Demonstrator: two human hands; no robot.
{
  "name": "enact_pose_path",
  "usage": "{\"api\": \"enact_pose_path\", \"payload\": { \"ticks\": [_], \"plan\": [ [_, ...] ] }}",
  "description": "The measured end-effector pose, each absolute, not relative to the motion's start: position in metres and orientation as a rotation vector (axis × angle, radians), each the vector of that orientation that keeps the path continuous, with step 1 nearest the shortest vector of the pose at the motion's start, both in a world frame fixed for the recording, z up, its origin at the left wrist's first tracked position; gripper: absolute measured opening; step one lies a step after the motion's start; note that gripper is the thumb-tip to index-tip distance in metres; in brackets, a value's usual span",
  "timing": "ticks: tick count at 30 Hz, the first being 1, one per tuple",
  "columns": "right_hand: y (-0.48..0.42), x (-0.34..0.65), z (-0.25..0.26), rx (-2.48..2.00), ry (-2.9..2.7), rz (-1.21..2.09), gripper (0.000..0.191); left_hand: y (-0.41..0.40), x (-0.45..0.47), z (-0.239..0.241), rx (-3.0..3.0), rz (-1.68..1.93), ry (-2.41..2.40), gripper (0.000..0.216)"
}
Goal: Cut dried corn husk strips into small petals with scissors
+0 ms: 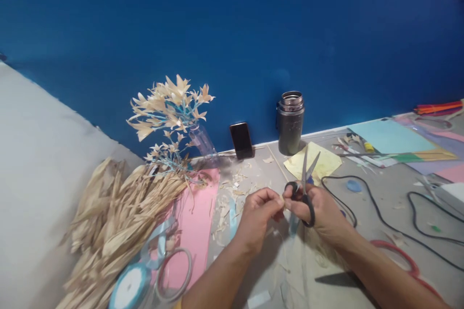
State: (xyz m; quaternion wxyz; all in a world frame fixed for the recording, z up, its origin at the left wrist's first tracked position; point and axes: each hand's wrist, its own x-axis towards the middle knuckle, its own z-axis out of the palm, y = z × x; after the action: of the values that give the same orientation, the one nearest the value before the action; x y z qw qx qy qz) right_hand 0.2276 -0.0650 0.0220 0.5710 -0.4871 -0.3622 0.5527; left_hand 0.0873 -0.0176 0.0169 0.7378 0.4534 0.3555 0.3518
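My left hand [259,215] is closed in a pinch, thumb against forefinger, on something too small and pale to make out. Its fingertips meet those of my right hand [322,212] over the middle of the table. A pair of black-handled scissors [309,174] is held in my right hand, blades apart and pointing up, with the thumb and forefinger pinched at the same spot as the left. A thin pale thread [284,251] shows below the hands. Behind the blades lies a yellow paper sheet [328,159].
At left are dried husks [105,236], pink paper [194,231], a blue ribbon spool [130,287] and husk flowers [170,101] in a clear bottle [203,142]. A phone [241,141] and flask [291,125] stand by the blue wall. Red-handled scissors [402,251] and a black cable [377,215] lie right.
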Motion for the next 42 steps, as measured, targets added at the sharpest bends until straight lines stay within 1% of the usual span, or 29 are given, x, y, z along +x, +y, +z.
{"api": "enact_pose_path", "payload": {
  "ticks": [5, 9, 11, 15, 20, 28, 31, 33, 35, 38, 42],
  "plan": [
    [-0.063, 0.227, 0.019, -1.237, -1.010, 1.240, 0.038, -0.004, 0.083, 0.022, 0.741, 0.802, 0.780, 0.019],
    [-0.063, 0.221, 0.017, -1.257, -1.313, 1.308, 0.052, 0.003, 0.082, 0.029, 0.716, 0.951, 0.789, 0.022],
    [-0.063, 0.217, 0.016, -1.263, -1.356, 1.361, 0.055, 0.004, 0.082, 0.030, 0.738, 1.009, 0.800, 0.023],
    [-0.064, 0.210, 0.012, -1.277, -1.307, 1.411, 0.052, 0.004, 0.084, 0.030, 0.732, 1.033, 0.779, 0.022],
    [-0.063, 0.209, 0.002, -1.295, -1.227, 1.482, 0.042, 0.002, 0.083, 0.030, 0.703, 1.035, 0.773, 0.020],
    [-0.064, 0.208, -0.008, -1.244, -1.156, 1.542, 0.050, 0.001, 0.081, 0.029, 0.668, 1.028, 0.770, 0.021],
    [-0.062, 0.210, -0.009, -1.219, -1.098, 1.470, 0.045, 0.000, 0.083, 0.027, 0.580, 1.003, 0.763, 0.023],
    [-0.060, 0.211, -0.007, -1.243, -1.000, 1.350, 0.036, -0.001, 0.084, 0.024, 0.528, 0.982, 0.771, 0.026],
    [-0.059, 0.213, -0.004, -1.267, -0.902, 1.226, 0.031, -0.004, 0.087, 0.021, 0.493, 0.960, 0.784, 0.027],
    [-0.057, 0.216, 0.002, -1.252, -0.824, 1.153, 0.035, -0.013, 0.091, 0.016, 0.472, 0.914, 0.792, 0.030],
    [-0.057, 0.217, 0.007, -1.221, -0.748, 1.163, 0.037, -0.022, 0.095, 0.013, 0.491, 0.853, 0.789, 0.029]
  ]
}}
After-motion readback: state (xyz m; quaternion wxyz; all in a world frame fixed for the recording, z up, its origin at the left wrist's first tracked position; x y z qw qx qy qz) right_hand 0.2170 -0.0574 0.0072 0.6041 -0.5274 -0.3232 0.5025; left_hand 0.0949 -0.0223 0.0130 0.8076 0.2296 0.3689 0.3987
